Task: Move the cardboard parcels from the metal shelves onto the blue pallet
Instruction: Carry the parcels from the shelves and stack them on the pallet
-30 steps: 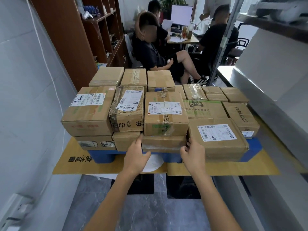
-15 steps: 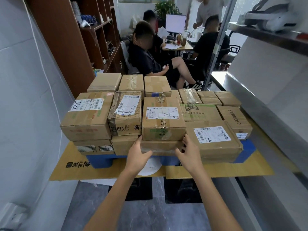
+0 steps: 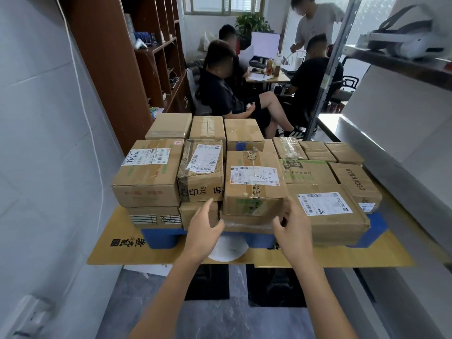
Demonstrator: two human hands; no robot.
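Left hand (image 3: pixel 203 228), right hand (image 3: pixel 294 228) partly hide flat parcel (image 3: pixel 247 223).

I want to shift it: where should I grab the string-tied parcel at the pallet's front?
From the near side, probably: left hand and right hand on the front corners of the string-tied parcel. Its front is open; the torn parcel crowds its left side.

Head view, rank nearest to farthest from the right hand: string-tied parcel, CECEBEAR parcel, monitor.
1. String-tied parcel: front centre, right by the fingers of the right hand.
2. CECEBEAR parcel: right side, further back.
3. Monitor: far back of the room.
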